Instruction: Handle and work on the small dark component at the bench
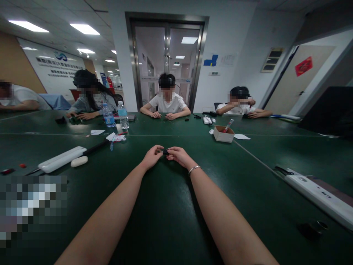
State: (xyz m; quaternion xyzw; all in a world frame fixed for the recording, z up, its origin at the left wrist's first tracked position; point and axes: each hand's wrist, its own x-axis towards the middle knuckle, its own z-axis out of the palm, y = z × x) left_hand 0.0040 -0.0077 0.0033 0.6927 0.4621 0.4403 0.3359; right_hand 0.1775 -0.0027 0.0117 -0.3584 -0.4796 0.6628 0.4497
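Over the green table (171, 206), both my arms reach forward and my hands meet at a small black object (165, 151). My right hand (179, 156) pinches its right end between thumb and fingers; a silver bracelet (194, 169) circles that wrist. At its left end, my left hand (152, 157) has curled fingers and thumb closed on it. What kind of thing it is cannot be made out, as the fingertips cover much of it.
A small open box (224, 135) with a red-and-clear tool stands ahead right. Two water bottles (123, 116), paper scraps (116, 137), a white bar-shaped device (63, 159) and a white oval case (79, 161) are left. A white power strip (320, 195) lies right. Several people sit opposite.
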